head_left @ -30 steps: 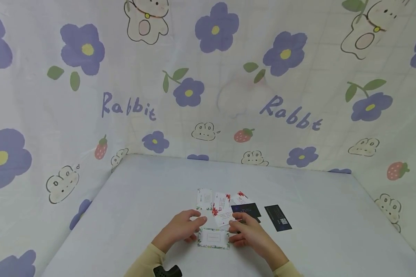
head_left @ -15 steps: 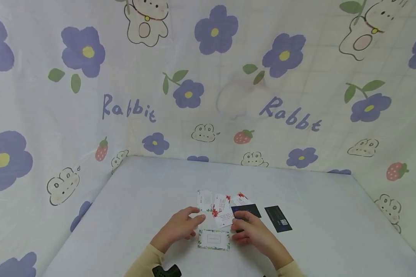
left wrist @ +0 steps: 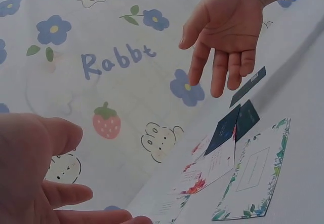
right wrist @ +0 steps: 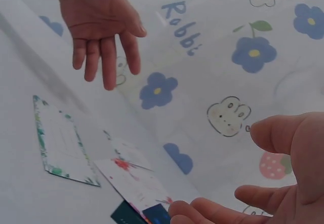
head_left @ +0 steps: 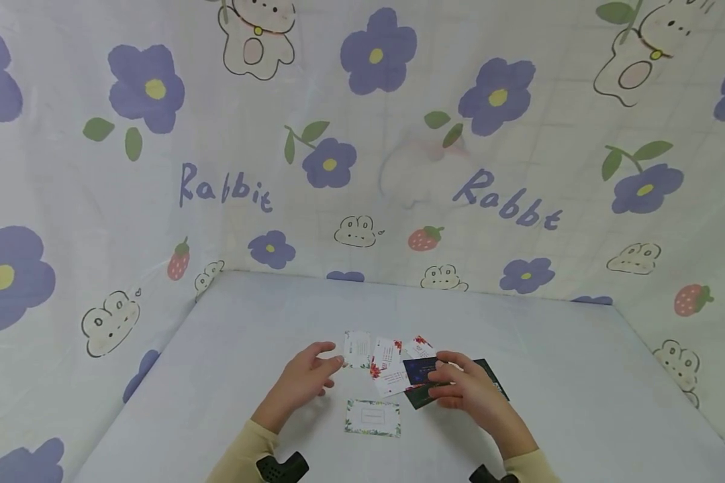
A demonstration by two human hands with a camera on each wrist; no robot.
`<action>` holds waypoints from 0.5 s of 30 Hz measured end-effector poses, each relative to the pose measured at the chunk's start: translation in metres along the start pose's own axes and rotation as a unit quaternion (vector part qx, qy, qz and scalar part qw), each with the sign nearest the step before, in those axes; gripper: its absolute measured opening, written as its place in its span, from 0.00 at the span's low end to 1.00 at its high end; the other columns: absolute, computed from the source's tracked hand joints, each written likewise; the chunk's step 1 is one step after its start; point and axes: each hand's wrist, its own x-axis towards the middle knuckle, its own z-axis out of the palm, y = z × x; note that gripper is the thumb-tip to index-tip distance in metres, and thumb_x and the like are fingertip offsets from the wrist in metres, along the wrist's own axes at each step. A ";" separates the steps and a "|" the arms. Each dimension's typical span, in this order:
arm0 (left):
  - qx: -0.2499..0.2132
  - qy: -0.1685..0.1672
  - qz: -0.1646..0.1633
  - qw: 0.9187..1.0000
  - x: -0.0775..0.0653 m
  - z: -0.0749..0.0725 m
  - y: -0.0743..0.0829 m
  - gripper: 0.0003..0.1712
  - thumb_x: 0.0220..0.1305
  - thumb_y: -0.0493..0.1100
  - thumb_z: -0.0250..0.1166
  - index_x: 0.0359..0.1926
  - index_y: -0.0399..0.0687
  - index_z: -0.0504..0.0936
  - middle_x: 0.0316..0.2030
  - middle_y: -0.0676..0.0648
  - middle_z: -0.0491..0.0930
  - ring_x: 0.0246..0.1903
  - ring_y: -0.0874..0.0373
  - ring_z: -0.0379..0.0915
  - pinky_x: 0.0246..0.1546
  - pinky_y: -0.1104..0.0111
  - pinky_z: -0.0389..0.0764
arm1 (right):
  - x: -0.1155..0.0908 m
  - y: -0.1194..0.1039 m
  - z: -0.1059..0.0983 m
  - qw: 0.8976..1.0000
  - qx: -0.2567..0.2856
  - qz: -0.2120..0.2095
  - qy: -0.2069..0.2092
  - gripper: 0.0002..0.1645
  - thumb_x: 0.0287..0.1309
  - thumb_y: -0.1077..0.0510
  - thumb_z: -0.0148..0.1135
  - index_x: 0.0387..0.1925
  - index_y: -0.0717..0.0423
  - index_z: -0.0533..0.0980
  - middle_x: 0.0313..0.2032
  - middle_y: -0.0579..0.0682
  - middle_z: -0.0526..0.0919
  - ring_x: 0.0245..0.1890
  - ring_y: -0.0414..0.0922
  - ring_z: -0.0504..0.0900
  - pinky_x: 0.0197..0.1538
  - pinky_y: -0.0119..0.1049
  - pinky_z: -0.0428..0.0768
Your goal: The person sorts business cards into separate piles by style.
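A white card with a leafy border (head_left: 372, 418) lies flat at the front, apart from both hands. Behind it lies a group: a white card with green leaves (head_left: 357, 350), several white cards with red flowers (head_left: 387, 354), a dark blue card (head_left: 419, 371) and a dark green one (head_left: 419, 397). Left of the group, my left hand (head_left: 302, 380) is held above the table, fingers relaxed and holding nothing. My right hand (head_left: 477, 397) hovers on the other side with relaxed fingers, empty too. From the head it hides part of the dark cards, including a black card (head_left: 491, 372) at the far right.
A white cloth-like surface (head_left: 260, 315) covers the table. Hanging sheets (head_left: 314, 215) printed with flowers and rabbits enclose its back and sides. Dark wrist-worn devices (head_left: 284, 467) show at both sleeves.
My hands have moved apart, the left one leftward and the right one rightward and up over the dark cards. The cards have stayed where they were.
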 end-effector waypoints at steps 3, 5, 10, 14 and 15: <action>-0.008 0.010 0.009 1.000 0.000 -0.002 0.001 0.33 0.73 0.58 0.60 0.70 0.44 0.70 0.53 0.40 0.85 0.37 0.55 0.83 0.37 0.65 0.84 | -0.001 -0.002 -0.005 1.000 0.004 -0.003 0.002 0.35 0.77 0.50 0.50 0.74 0.65 0.56 0.53 0.62 0.83 0.40 0.44 0.87 0.42 0.34 0.85; -0.017 0.017 0.017 1.000 -0.001 -0.003 0.001 0.32 0.73 0.56 0.60 0.69 0.43 0.71 0.54 0.39 0.85 0.37 0.54 0.83 0.37 0.65 0.85 | -0.001 -0.003 -0.008 1.000 0.009 -0.002 0.007 0.35 0.77 0.50 0.50 0.74 0.64 0.57 0.52 0.59 0.84 0.39 0.44 0.87 0.42 0.34 0.85; -0.030 0.023 0.022 0.999 0.000 -0.005 0.002 0.30 0.74 0.54 0.60 0.68 0.42 0.71 0.53 0.37 0.85 0.38 0.52 0.83 0.36 0.65 0.84 | -0.002 -0.004 -0.012 1.000 0.015 -0.001 0.011 0.35 0.77 0.50 0.49 0.75 0.64 0.56 0.50 0.55 0.84 0.39 0.42 0.87 0.41 0.32 0.84; -0.028 0.020 0.015 0.999 0.000 -0.003 0.002 0.30 0.74 0.54 0.60 0.69 0.43 0.71 0.54 0.37 0.85 0.37 0.52 0.83 0.37 0.66 0.84 | -0.001 -0.003 -0.012 1.000 0.015 0.000 0.010 0.35 0.77 0.50 0.50 0.74 0.64 0.56 0.51 0.56 0.83 0.39 0.43 0.86 0.41 0.31 0.84; -0.028 0.019 0.014 0.999 0.000 -0.003 0.002 0.30 0.74 0.54 0.60 0.69 0.43 0.71 0.54 0.36 0.85 0.37 0.52 0.83 0.37 0.65 0.84 | -0.001 -0.003 -0.012 1.000 0.014 0.000 0.010 0.35 0.77 0.50 0.50 0.74 0.64 0.56 0.51 0.56 0.83 0.40 0.43 0.86 0.41 0.31 0.84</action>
